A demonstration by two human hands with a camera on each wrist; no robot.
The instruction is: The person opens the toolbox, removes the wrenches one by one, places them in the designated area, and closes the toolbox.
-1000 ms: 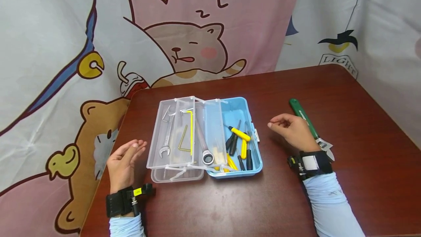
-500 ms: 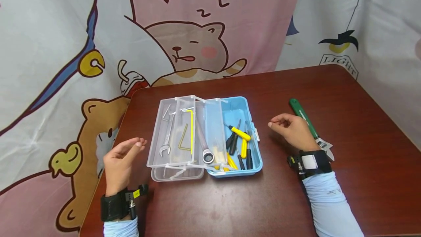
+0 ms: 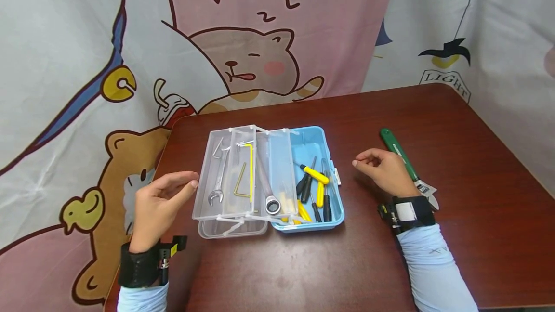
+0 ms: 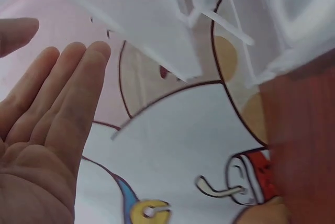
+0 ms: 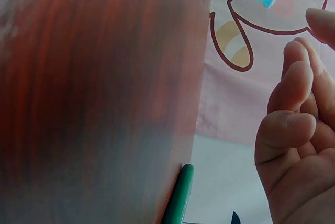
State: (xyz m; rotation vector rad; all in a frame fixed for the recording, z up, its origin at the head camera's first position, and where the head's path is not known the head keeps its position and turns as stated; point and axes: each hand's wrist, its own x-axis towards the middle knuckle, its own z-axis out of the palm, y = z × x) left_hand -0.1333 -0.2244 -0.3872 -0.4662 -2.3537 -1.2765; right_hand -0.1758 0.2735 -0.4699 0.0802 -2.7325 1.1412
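Note:
In the head view a blue toolbox [image 3: 339,215] stands open, with clear plastic trays [image 3: 204,206] folded out to its left. An open-end wrench [image 3: 221,177], yellow and gold hex keys [image 3: 251,172] and a ratchet wrench [image 3: 265,182] show in or through the trays. Screwdrivers [image 3: 315,174] with yellow or black handles lie in the blue part. Beside the trays' left edge, my left hand [image 3: 157,206] holds nothing; its fingers [image 4: 73,93] are straight and the thumb is apart. My right hand [image 3: 387,171] hovers right of the toolbox, fingers loosely curled and holding nothing.
An adjustable wrench [image 3: 396,148] with a green handle lies on the brown table [image 3: 485,196], partly behind my right hand. A patterned cloth [image 3: 347,28] hangs behind the table. The table's left edge runs close by my left forearm.
My left wrist has shifted left, and the hand has turned so its fingertips reach nearer the tray. Thumb and fingers have spread apart. My right hand and the tools stay put.

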